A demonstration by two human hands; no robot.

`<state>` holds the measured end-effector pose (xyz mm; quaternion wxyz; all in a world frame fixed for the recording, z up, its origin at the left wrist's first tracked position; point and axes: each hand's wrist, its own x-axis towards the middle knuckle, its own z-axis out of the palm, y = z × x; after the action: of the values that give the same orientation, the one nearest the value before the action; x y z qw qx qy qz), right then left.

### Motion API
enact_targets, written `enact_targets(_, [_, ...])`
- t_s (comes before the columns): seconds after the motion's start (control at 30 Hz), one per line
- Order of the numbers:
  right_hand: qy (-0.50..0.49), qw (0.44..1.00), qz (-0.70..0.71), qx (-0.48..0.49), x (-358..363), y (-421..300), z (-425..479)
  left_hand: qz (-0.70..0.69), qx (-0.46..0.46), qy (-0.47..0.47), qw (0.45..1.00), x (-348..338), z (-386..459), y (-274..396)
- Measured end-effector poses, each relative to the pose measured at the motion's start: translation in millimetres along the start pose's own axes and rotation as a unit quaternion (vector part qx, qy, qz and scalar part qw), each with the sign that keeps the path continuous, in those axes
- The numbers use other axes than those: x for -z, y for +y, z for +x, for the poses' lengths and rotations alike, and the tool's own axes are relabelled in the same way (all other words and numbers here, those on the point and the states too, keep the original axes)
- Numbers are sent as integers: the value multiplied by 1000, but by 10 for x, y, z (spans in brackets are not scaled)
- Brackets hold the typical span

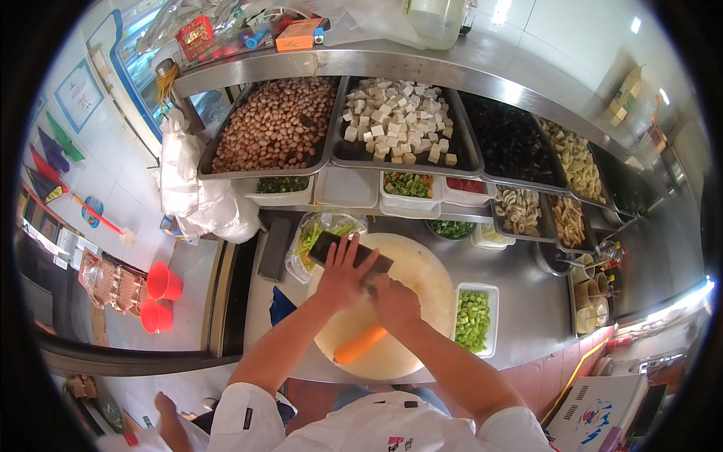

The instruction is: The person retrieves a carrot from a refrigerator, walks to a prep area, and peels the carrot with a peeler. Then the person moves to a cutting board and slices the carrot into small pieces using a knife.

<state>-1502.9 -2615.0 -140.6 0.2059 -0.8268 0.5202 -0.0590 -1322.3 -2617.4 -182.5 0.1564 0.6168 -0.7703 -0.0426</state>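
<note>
A large cleaver (378, 261) with a dark, broad blade is held over a round chopping board (429, 265). My right hand (397, 302) is closed around its handle, which is mostly hidden. Across the blade lies my left hand (343, 277), its fingers spread and pointing away from me. Nearer to me on the board rests a peeled orange carrot (359, 344), one end partly behind my right forearm. To the right of the board, a white tub (492, 351) contains chopped green pieces. Behind the blade, a plastic-lined bowl (296, 264) carries leafy stalks.
On the shelf ahead stand trays of peanuts (277, 124), white cubes (398, 118) and dark food (508, 135). A dark block (275, 248) and blue cloth (281, 307) lie left of the board. Another person's hand (165, 408) shows at lower left.
</note>
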Motion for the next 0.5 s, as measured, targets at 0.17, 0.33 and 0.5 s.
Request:
enact_targets(0.17, [4,999,26,-22,35,158,-86,60,111,-32,991,-201,-35,-821])
enact_targets(0.33, [58,995,46,-67,-21,525,-492,4,254,-95,963,-158,-140,-1346])
enact_targets(0.5, [77,985,89,-126,-50,845,-1084,-173,366,-7,914,-420,-108,-1643])
